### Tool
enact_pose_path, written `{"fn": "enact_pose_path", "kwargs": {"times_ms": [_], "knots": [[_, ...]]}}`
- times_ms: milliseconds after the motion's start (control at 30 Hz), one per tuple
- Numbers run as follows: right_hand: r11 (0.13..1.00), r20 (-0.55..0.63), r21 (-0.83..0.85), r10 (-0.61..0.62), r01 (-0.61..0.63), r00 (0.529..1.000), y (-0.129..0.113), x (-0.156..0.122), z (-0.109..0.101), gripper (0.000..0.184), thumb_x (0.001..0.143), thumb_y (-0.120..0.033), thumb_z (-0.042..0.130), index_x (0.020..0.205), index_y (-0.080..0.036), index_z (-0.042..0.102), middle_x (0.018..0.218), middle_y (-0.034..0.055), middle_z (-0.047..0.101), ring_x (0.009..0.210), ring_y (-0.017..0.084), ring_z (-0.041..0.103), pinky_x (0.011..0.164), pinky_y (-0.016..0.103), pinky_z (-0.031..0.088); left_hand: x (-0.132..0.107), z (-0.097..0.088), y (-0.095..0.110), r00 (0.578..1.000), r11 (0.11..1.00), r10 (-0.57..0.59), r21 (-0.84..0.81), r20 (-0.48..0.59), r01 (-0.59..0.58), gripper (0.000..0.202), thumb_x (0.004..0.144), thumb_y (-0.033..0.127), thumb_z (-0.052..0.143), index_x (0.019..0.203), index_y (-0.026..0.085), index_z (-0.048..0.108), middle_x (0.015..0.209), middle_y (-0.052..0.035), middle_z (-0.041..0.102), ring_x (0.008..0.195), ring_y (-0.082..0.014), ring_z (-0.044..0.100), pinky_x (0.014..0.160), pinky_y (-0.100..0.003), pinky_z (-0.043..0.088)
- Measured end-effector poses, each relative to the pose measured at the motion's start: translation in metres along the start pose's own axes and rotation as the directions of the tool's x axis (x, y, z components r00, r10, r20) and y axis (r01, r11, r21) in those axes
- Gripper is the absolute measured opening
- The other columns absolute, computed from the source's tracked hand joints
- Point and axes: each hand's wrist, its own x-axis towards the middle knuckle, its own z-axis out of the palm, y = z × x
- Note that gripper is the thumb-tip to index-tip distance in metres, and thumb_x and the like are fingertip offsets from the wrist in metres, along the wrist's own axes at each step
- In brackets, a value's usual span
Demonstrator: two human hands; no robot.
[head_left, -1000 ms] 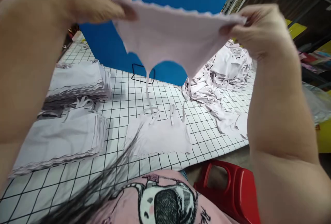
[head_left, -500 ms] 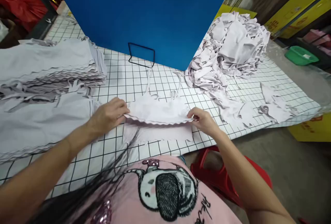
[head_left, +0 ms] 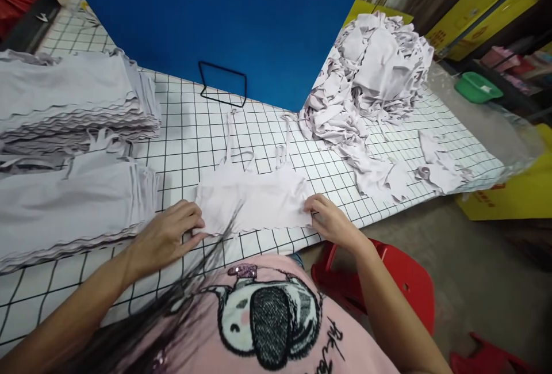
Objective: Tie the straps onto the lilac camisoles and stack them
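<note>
Top [head_left: 252, 204] flat on table [head_left: 185, 132], near front edge | left hand [head_left: 166, 236] fingers pinch left hem corner, right hand [head_left: 330, 221] fingers pinch right corner | judged light, limp, easily creased; best taken at hem corners

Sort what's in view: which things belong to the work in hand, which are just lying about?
In hand: white top, flat on the grid table, left hand and right hand at its lower corners; folded stacks; loose heap.
Lying about: wire stand, green basin, red stool.
</note>
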Motion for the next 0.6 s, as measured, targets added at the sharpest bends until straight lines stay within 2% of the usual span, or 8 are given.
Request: {"fn": "enact_pose_path", "kwargs": {"times_ms": [67, 133, 200, 233, 333, 400, 500, 600], "knots": [[0.997, -0.028, -0.071, 0.029, -0.031, 0.999, -0.006, -0.002, -0.004, 0.035, 0.085, -0.014, 0.049, 0.118, -0.026, 0.057, 0.123, 0.0093, 0.056, 0.114, 0.026, 0.053, 0.093, 0.044, 0.046, 0.001, 0.003, 0.001, 1.000, 1.000, -0.002, 0.005, -0.020, 0.002, 0.016, 0.083, 0.036, 0.062, 0.091, 0.023, 0.067, 0.095, -0.0077, 0.065, 0.092, -0.0265, 0.061, 0.077, -0.038, 0.052], [0.984, -0.097, -0.158, 0.072, -0.087, 0.993, -0.012, 0.000, -0.002, 0.038, 0.092, -0.026, 0.050, 0.130, -0.030, 0.052, 0.136, 0.0082, 0.051, 0.125, 0.028, 0.047, 0.099, 0.047, 0.042, 0.007, 0.007, 0.001, 0.995, 0.999, -0.004, 0.038, -0.102, 0.008, 0.023, 0.084, 0.038, 0.063, 0.101, 0.023, 0.069, 0.107, -0.0092, 0.066, 0.102, -0.0287, 0.061, 0.088, -0.042, 0.051], [0.957, -0.132, -0.262, 0.090, -0.123, 0.987, -0.015, 0.004, 0.010, 0.045, 0.096, -0.037, 0.048, 0.141, -0.032, 0.044, 0.147, 0.0067, 0.044, 0.134, 0.030, 0.039, 0.104, 0.050, 0.036, 0.015, 0.012, -0.001, 0.990, 0.995, -0.012, 0.092, -0.143, 0.025, 0.033, 0.086, 0.039, 0.060, 0.115, 0.026, 0.067, 0.125, -0.0107, 0.063, 0.118, -0.0341, 0.056, 0.099, -0.050, 0.046], [0.940, -0.126, -0.315, 0.092, -0.128, 0.988, -0.015, 0.005, 0.018, 0.049, 0.097, -0.041, 0.046, 0.146, -0.032, 0.039, 0.152, 0.0063, 0.041, 0.138, 0.031, 0.034, 0.106, 0.052, 0.033, 0.019, 0.016, -0.002, 0.992, 0.992, -0.016, 0.120, -0.126, 0.031, 0.038, 0.087, 0.040, 0.058, 0.123, 0.028, 0.064, 0.135, -0.0106, 0.059, 0.127, -0.0374, 0.051, 0.103, -0.054, 0.043], [0.893, -0.083, -0.425, 0.123, -0.147, 0.989, -0.008, 0.002, 0.043, 0.058, 0.100, -0.044, 0.039, 0.154, -0.030, 0.023, 0.159, 0.0067, 0.031, 0.145, 0.032, 0.024, 0.109, 0.054, 0.027, 0.024, 0.027, -0.009, 0.999, 0.983, -0.040, 0.180, -0.027, 0.044, 0.053, 0.089, 0.044, 0.052, 0.142, 0.035, 0.049, 0.152, -0.0072, 0.044, 0.141, -0.0434, 0.033, 0.107, -0.064, 0.036], [0.868, -0.102, -0.454, 0.175, -0.202, 0.979, -0.001, -0.005, 0.051, 0.062, 0.100, -0.044, 0.036, 0.157, -0.029, 0.015, 0.161, 0.0075, 0.027, 0.146, 0.033, 0.022, 0.109, 0.055, 0.026, 0.023, 0.032, -0.016, 0.998, 0.978, -0.066, 0.198, -0.018, 0.068, 0.061, 0.089, 0.045, 0.052, 0.148, 0.041, 0.038, 0.156, -0.0038, 0.037, 0.143, -0.0438, 0.030, 0.109, -0.066, 0.033], [0.849, -0.125, -0.458, 0.232, -0.263, 0.965, 0.005, -0.013, 0.049, 0.063, 0.101, -0.045, 0.033, 0.157, -0.026, 0.012, 0.161, 0.0082, 0.026, 0.146, 0.033, 0.023, 0.108, 0.056, 0.028, 0.022, 0.032, -0.025, 0.993, 0.975, -0.098, 0.192, -0.057, 0.108, 0.070, 0.089, 0.045, 0.051, 0.152, 0.049, 0.020, 0.160, 0.0017, 0.027, 0.146, -0.0419, 0.024, 0.113, -0.066, 0.027], [0.845, -0.152, -0.457, 0.233, -0.277, 0.961, 0.003, -0.010, 0.043, 0.062, 0.101, -0.044, 0.032, 0.157, -0.025, 0.013, 0.160, 0.0090, 0.028, 0.146, 0.034, 0.024, 0.107, 0.056, 0.028, 0.028, 0.028, -0.026, 0.987, 0.973, -0.092, 0.197, -0.131, 0.117, 0.073, 0.092, 0.042, 0.049, 0.154, 0.045, 0.010, 0.163, -0.0022, 0.020, 0.148, -0.0407, 0.019, 0.114, -0.064, 0.027]]}}
